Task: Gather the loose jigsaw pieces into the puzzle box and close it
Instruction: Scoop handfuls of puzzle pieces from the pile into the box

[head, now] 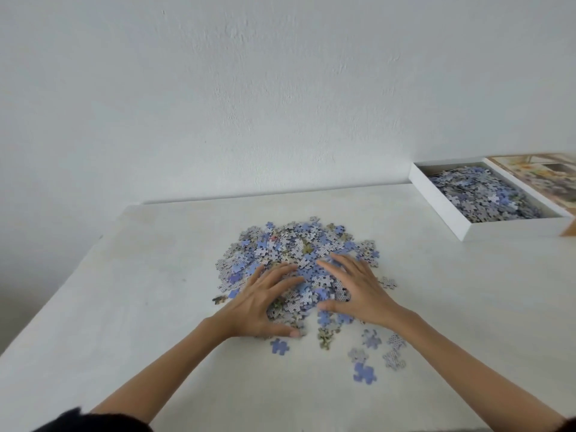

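Note:
A heap of blue and grey jigsaw pieces (pixel 290 247) lies in the middle of the white table (pixel 124 291). My left hand (pixel 265 302) rests flat on the heap's near left side, fingers spread, thumb on the table. My right hand (pixel 358 291) lies flat on the near right side, fingers spread over the pieces. Several stray pieces (pixel 364 372) lie scattered on the table in front of my hands. The white puzzle box (pixel 461 226) stands open at the far right, holding many pieces. Its pictured lid (pixel 542 179) lies beside it at the right edge.
A plain white wall (pixel 280 88) rises behind the table's far edge. The table's left edge (pixel 62 294) runs diagonally toward me. Bare tabletop (pixel 467 291) lies between the heap and the box.

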A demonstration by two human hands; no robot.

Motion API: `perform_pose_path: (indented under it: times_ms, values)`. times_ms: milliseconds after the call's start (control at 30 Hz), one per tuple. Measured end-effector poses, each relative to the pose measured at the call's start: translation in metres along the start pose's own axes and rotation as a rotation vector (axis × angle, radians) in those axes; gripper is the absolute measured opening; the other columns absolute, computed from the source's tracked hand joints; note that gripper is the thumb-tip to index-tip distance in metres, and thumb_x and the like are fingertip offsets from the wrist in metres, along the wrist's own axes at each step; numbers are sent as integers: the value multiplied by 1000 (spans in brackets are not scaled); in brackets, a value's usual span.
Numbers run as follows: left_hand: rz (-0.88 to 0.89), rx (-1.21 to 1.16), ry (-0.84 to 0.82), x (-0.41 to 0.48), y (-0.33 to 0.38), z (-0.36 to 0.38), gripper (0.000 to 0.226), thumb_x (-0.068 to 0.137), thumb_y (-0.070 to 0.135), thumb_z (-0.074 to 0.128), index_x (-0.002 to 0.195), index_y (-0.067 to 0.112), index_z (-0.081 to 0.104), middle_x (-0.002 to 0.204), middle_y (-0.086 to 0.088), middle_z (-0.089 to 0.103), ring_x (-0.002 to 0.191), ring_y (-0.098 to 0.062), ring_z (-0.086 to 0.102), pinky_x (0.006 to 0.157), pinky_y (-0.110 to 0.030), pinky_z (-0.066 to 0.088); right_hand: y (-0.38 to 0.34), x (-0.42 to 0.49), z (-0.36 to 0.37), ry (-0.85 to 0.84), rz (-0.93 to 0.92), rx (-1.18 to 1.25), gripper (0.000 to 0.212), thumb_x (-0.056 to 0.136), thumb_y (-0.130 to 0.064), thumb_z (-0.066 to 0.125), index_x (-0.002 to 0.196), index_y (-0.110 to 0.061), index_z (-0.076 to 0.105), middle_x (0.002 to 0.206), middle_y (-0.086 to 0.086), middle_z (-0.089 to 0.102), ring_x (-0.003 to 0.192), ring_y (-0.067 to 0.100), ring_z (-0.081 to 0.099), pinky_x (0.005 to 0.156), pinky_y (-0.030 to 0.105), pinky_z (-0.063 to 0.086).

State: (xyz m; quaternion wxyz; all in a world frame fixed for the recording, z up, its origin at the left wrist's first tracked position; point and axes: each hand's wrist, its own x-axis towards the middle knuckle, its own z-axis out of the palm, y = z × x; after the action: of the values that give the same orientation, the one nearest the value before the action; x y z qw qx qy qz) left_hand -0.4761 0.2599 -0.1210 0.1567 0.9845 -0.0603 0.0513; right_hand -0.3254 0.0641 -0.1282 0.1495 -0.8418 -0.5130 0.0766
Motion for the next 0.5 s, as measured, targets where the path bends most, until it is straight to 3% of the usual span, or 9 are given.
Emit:
perform_pose_path:
  times_ms: [100,200,367,500]
  values:
    - [7,-14,21,0,7,-2,89,71,80,42,145,34,22,154,10,13,142,-3,2,114,-55,5,-3,-9,-4,50,-1,84,96,56,-93,4,138,-46,5,153,-7,7,141,12,3,111,37,-8]
    - [71,-1,-39,-5,17,2,96,66,79,49,146,37,16,155,9,8,143,-6,-3,115,-48,-5,-5,-31,-8,13,-52,123,88,59,-92,14,137,-52,6,152,-16,0,138,2,-7,112,39,-10]
    - [108,14,-61,-10,22,10,99,66,78,55,146,39,12,154,11,8,143,-6,-3,115,-48,-3,-10,-68,-5,-99,-166,9,84,67,-83,33,137,-53,-1,151,-16,-14,137,3,-20,112,36,-15]
    - [111,43,-7,-6,21,10,85,76,74,47,146,36,17,154,7,12,143,-7,2,116,-50,0,-17,-71,0,-58,-163,-107,85,75,-77,36,141,-44,-7,151,-12,-20,136,5,-25,111,33,-18]
